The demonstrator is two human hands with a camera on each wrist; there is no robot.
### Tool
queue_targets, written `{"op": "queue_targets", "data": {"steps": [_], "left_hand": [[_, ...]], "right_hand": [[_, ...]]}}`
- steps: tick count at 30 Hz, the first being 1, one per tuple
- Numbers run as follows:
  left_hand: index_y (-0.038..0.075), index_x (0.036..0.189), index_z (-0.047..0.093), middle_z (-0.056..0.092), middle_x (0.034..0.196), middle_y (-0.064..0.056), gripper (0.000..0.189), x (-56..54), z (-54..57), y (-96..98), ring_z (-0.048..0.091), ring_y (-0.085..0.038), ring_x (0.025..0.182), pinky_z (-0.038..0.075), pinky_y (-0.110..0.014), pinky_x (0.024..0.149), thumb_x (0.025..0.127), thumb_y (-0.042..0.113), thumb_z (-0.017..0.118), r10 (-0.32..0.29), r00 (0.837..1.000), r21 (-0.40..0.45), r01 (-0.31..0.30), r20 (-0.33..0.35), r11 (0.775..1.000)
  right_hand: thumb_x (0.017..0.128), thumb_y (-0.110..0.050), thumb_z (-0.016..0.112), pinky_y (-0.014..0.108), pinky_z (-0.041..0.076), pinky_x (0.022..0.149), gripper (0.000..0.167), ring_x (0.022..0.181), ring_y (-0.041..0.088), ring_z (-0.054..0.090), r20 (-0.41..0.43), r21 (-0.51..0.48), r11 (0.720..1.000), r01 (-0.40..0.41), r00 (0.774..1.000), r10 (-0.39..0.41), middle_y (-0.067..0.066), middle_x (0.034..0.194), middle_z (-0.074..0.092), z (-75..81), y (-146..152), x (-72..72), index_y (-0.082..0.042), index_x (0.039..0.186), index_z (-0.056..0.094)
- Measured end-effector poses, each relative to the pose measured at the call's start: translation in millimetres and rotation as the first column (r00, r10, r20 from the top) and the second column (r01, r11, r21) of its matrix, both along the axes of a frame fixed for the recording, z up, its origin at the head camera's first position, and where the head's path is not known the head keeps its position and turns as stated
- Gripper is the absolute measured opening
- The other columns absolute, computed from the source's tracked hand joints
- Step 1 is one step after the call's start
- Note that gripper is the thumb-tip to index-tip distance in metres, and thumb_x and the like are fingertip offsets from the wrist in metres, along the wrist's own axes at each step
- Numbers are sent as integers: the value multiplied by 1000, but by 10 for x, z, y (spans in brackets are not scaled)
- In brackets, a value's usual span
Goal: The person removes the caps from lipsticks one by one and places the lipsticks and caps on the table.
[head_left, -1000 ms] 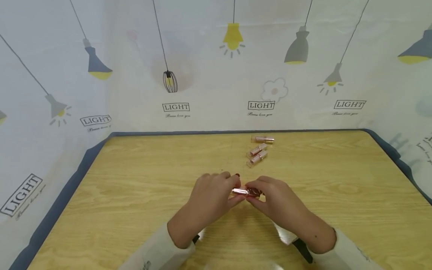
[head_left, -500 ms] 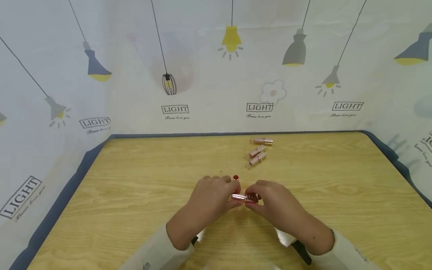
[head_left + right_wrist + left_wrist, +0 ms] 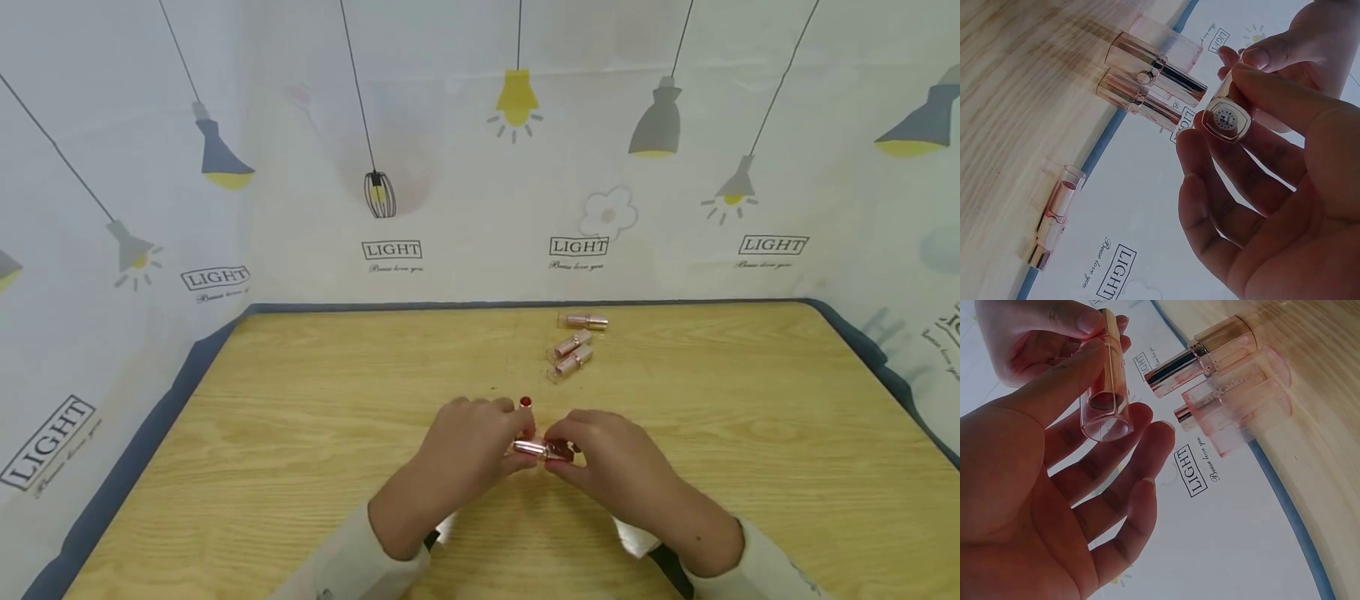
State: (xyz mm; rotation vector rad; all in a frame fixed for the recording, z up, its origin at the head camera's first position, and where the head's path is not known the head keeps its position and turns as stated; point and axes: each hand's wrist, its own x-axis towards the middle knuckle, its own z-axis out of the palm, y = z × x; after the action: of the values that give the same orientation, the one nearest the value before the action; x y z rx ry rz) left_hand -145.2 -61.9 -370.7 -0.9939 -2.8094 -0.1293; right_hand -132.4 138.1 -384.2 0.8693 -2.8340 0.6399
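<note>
A shiny rose-gold lipstick (image 3: 531, 448) lies level between both hands, near the middle of the table. My left hand (image 3: 472, 446) pinches its left end between thumb and index finger; the other fingers are loosely bent in the left wrist view. My right hand (image 3: 615, 454) pinches the right end, whose flat face carries a round label (image 3: 1224, 117). Just behind the left fingers stands another lipstick with a red tip (image 3: 526, 402), its lower part hidden. Standing metallic tubes (image 3: 1200, 356) and a clear pinkish cap (image 3: 1235, 406) show beyond the held lipstick in the left wrist view.
Three lipsticks lie farther back on the wooden table (image 3: 315, 400): one by the rear edge (image 3: 585, 322), and two side by side, the nearer one (image 3: 573, 363) slanted. A white cloth (image 3: 465, 275) printed with lamps hangs behind the table and along both sides.
The view has tilted up a little. Both hands, still pinching the lipstick, have come slightly nearer the body, and the red tip behind the left fingers shows more.
</note>
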Motion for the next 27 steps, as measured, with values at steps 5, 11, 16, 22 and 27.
{"op": "queue_targets", "data": {"steps": [5,11,16,22,27], "left_hand": [[25,92,72,67,82,11,28,-4,-6,-1,53,-2,58,38,-21,53,79,49,81,-4,1000,4,4,3,1000],[25,92,72,67,81,11,29,2,-8,-2,52,-2,57,37,-21,53,79,50,81,-6,1000,4,6,-3,1000],[26,92,73,68,80,11,29,6,-15,-9,48,-2,54,35,-21,51,78,50,81,-7,1000,12,7,-20,1000],[27,91,74,67,79,12,29,14,-23,-15,47,-2,53,35,-22,51,79,52,80,0,1000,-1,0,-13,1000],[25,93,73,69,82,11,31,9,-24,-16,50,-3,56,39,-23,53,80,53,79,4,1000,-2,-4,2,1000]], "right_hand": [[78,-20,86,21,47,64,16,70,0,55,-22,9,1000,-15,1000,15,-14,79,64,-10,0,-6,-17,90,74],[78,-20,86,25,47,66,17,69,2,57,-46,22,1000,-19,999,20,-14,78,64,-21,-1,0,-17,89,74],[78,-22,86,25,43,67,17,67,1,56,-84,33,999,-11,996,14,-14,77,64,-39,-4,9,-18,88,74],[78,-24,86,23,40,65,17,65,-1,54,-102,44,999,-4,995,8,-15,76,64,-60,-12,13,-19,88,74],[77,-25,87,22,39,64,18,64,0,53,-102,53,999,2,995,3,-14,76,64,-62,-12,8,-18,89,74]]}}
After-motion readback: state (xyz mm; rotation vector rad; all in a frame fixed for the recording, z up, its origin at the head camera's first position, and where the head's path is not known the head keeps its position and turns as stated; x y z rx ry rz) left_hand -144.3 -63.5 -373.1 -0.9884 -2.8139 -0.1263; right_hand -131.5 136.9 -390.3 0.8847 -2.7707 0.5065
